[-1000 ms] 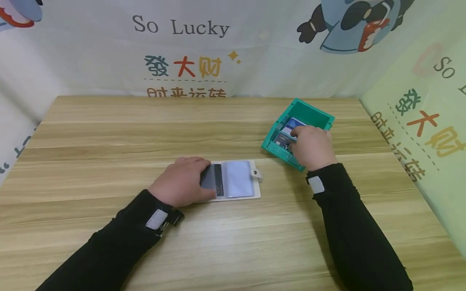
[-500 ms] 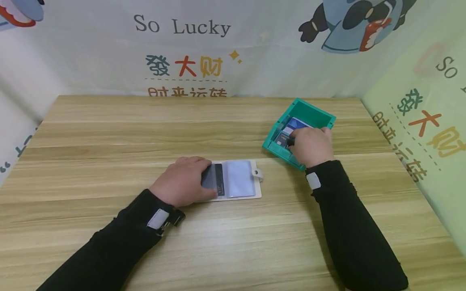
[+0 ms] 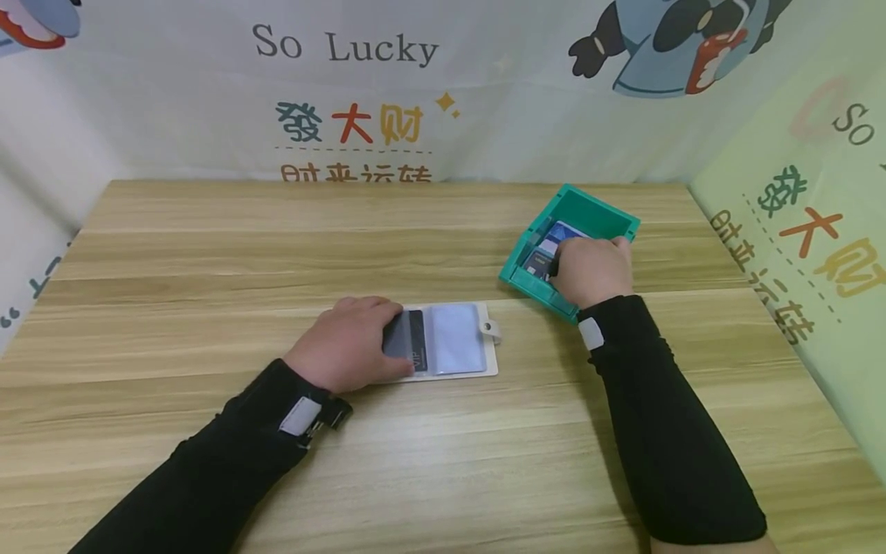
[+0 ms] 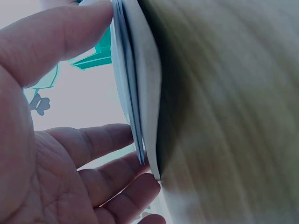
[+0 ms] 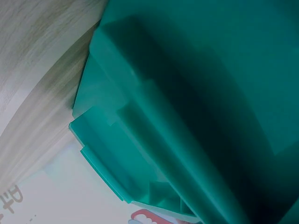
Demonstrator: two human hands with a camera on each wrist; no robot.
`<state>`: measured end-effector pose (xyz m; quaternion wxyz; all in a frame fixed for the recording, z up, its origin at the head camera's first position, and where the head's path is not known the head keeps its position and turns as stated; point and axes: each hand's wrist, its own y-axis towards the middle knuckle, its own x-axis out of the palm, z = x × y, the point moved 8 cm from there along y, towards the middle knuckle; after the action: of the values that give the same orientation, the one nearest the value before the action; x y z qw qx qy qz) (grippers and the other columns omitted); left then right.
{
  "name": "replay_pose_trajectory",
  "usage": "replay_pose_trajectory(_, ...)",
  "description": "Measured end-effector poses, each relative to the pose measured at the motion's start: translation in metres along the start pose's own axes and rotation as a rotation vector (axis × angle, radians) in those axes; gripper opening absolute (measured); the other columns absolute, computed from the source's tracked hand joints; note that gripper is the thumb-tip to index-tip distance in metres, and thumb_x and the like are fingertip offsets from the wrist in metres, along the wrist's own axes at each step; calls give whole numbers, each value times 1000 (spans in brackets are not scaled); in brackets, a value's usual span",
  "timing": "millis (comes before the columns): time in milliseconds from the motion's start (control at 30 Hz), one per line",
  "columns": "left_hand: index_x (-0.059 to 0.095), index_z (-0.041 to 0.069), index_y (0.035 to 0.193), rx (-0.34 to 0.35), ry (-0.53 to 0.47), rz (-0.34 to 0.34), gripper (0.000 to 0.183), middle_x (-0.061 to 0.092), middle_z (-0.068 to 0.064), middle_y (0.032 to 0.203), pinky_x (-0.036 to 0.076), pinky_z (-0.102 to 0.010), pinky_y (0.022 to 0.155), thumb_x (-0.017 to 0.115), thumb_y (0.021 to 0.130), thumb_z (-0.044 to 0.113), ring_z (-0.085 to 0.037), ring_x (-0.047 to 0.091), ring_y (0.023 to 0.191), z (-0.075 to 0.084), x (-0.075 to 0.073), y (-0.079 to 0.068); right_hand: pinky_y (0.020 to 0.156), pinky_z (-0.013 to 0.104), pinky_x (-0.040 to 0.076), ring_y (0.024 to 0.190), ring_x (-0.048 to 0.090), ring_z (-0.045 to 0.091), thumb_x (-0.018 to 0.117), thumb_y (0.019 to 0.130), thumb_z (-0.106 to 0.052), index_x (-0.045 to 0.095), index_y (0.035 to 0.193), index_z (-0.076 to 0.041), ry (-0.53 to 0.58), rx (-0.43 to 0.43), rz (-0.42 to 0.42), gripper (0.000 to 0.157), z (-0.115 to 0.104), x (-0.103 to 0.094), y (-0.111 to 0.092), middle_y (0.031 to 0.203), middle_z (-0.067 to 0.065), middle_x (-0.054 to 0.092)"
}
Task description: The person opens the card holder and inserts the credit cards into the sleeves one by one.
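A small white card holder (image 3: 458, 338) lies unfolded on the table, its clear sleeves facing up and a snap tab at its right end. A dark card (image 3: 418, 338) marked VIP shows through the left sleeve. My left hand (image 3: 353, 346) holds the holder's left part, thumb along the near side; in the left wrist view thumb and fingers meet the sleeves (image 4: 128, 70) and cover. My right hand (image 3: 595, 269) reaches into a green plastic box (image 3: 529, 286), over a blue-and-white card (image 3: 562, 232) and a dark card (image 3: 537, 262). Its fingertips are hidden.
The wooden table (image 3: 242, 246) ends at a white printed cloth backdrop (image 3: 498, 115), with cloth on both sides too. The box stands angled near the back right. In the right wrist view the box wall (image 5: 154, 126) fills most of the picture.
My right hand has sunk a little into the box, its fingers bending down and drawing in over the cards. The left hand and the card holder have kept their places.
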<state>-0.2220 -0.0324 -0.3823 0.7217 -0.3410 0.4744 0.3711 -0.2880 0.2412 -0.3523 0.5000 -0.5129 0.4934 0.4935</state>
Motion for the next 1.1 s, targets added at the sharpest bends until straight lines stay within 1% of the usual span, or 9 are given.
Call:
replay_pose_trajectory(67, 47, 6, 136, 1, 0, 0, 82, 48, -12, 135, 40, -46, 89, 71, 73, 54, -28, 41, 112, 0, 0, 0, 84, 52, 29, 69, 54, 27, 66, 82, -22, 68, 79, -7, -14, 6, 3, 16, 0, 0, 0, 71, 8, 65)
replay_pose_trajectory(133, 48, 6, 135, 4, 1, 2, 82, 48, -12, 135, 40, -46, 88, 72, 72, 54, -28, 41, 112, 1, -1, 0, 83, 52, 30, 69, 54, 27, 65, 82, -22, 69, 81, -6, -27, 9, 15, 17, 0, -1, 1, 72, 9, 65)
replay_pose_trajectory(333, 47, 6, 136, 9, 4, 3, 83, 48, -12, 135, 40, -47, 89, 71, 73, 54, -29, 41, 113, 1, -1, 0, 82, 51, 31, 68, 53, 27, 63, 83, -20, 68, 79, -4, -49, 18, 51, 17, 0, 0, 2, 72, 12, 65)
replay_pose_trajectory(500, 48, 6, 135, 10, 2, 5, 82, 48, -12, 134, 40, -46, 88, 72, 72, 54, -28, 42, 111, 1, -1, 0, 85, 53, 30, 72, 54, 28, 62, 84, -18, 68, 80, -4, -41, 22, 64, 15, 0, 0, 2, 77, 13, 66)
replay_pose_trajectory(567, 48, 6, 135, 11, 3, 7, 82, 49, -12, 134, 40, -46, 88, 72, 72, 53, -28, 42, 111, 1, -1, 0, 86, 54, 30, 74, 54, 28, 63, 84, -19, 68, 81, -5, -37, 21, 66, 16, 0, 1, 2, 78, 13, 66)
replay_pose_trajectory(767, 48, 6, 135, 12, 7, 10, 82, 49, -12, 134, 41, -45, 88, 72, 72, 54, -28, 42, 111, 1, -1, 0, 86, 53, 30, 77, 55, 29, 70, 81, -30, 68, 86, -6, -39, 24, 54, 25, 0, 2, 2, 80, 13, 67)
replay_pose_trajectory(967, 48, 5, 135, 16, 9, 10, 83, 48, -13, 134, 40, -46, 88, 72, 73, 54, -28, 42, 112, 1, -1, 0, 85, 53, 30, 74, 55, 28, 67, 83, -24, 69, 85, -6, -36, 24, 65, 18, 0, 1, 3, 77, 12, 67)
replay_pose_trajectory(1100, 48, 5, 135, 18, 11, 10, 82, 49, -13, 134, 41, -46, 88, 72, 73, 53, -28, 42, 111, 2, -2, 0, 86, 54, 29, 75, 55, 28, 66, 83, -21, 69, 86, -7, -36, 26, 84, 14, -1, 1, 3, 79, 12, 67)
